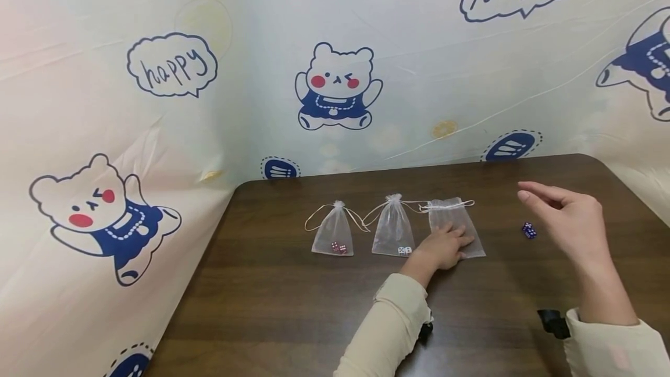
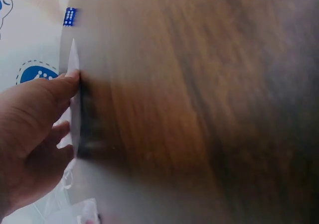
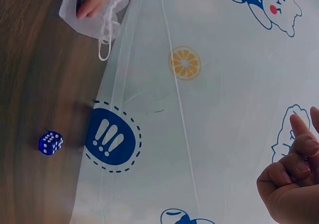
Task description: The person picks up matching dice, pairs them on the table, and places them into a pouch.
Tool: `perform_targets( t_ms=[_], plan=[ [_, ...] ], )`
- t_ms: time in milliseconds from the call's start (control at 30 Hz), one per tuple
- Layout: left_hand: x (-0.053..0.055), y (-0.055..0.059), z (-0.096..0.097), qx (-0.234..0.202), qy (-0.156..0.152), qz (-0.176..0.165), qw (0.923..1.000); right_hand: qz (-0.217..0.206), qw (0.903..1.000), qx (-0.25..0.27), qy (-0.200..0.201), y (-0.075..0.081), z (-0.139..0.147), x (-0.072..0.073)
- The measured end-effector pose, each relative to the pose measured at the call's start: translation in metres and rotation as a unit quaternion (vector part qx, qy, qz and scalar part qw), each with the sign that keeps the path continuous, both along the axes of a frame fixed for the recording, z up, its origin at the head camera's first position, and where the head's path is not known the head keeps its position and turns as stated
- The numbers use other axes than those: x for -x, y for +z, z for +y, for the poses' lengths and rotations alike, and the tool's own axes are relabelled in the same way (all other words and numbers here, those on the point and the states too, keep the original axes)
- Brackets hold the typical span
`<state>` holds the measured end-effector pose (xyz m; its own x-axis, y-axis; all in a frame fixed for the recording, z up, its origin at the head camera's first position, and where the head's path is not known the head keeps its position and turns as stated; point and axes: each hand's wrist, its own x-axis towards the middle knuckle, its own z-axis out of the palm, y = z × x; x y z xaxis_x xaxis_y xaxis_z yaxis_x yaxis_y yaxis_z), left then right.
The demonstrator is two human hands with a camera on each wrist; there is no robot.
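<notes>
My left hand [image 1: 442, 246] rests with its fingers spread on the flat sheer drawstring bag [image 1: 473, 243], the rightmost of three. In the left wrist view, the fingertips [image 2: 74, 79] touch this bag's thin white edge. Raised over the table's right side, my right hand [image 1: 573, 223] has thumb and fingers loosely bent, with nothing visible between them. Blue dice [image 1: 529, 230] with white dots lie on the table to its left, seen also as blue dice [image 3: 51, 143] in the right wrist view.
Left of my left hand stand two gathered sheer bags: one bag [image 1: 337, 226] holds red dice [image 1: 339, 247], the other bag [image 1: 391, 228] white dice [image 1: 405, 250]. Their cords spread over the dark wooden table [image 1: 272, 307]. A printed cloth [image 1: 251, 103] hangs behind the table.
</notes>
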<state>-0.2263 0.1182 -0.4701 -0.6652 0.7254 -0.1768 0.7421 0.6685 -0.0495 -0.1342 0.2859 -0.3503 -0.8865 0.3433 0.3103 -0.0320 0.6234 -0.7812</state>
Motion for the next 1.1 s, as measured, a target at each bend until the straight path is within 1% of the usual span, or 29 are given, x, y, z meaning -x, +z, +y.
perform_targets(
  t_ms=[133,267,400,567,667,867,1000,1100],
  plan=[
    [-0.002,0.003,0.002,0.008,0.012,-0.011,0.9998,-0.012,0.9999,-0.004,0.004,0.001,0.006,0.003],
    [-0.003,0.006,0.002,0.011,0.02,-0.015,0.9996,-0.037,0.9992,-0.017,0.001,0.0,0.018,0.009],
    [-0.003,0.007,0.001,0.012,0.023,-0.015,0.9995,-0.063,0.9974,-0.034,-0.005,-0.005,0.03,0.017],
    [-0.003,0.005,-0.001,0.005,0.027,-0.021,0.9994,-0.096,0.994,-0.049,0.015,-0.014,0.04,0.028],
    [-0.002,0.003,-0.001,-0.002,0.029,-0.024,0.9993,-0.117,0.9912,-0.053,0.032,-0.021,0.045,0.033],
    [-0.002,0.001,0.0,-0.015,0.037,-0.035,0.9986,-0.139,0.9852,-0.082,0.059,-0.032,0.052,0.043],
    [-0.002,0.0,-0.001,-0.02,0.045,-0.048,0.9976,-0.157,0.9784,-0.114,0.073,-0.036,0.057,0.048],
    [-0.002,-0.001,-0.001,-0.022,0.052,-0.058,0.9967,-0.174,0.9712,-0.14,0.083,-0.039,0.062,0.051]
  ],
)
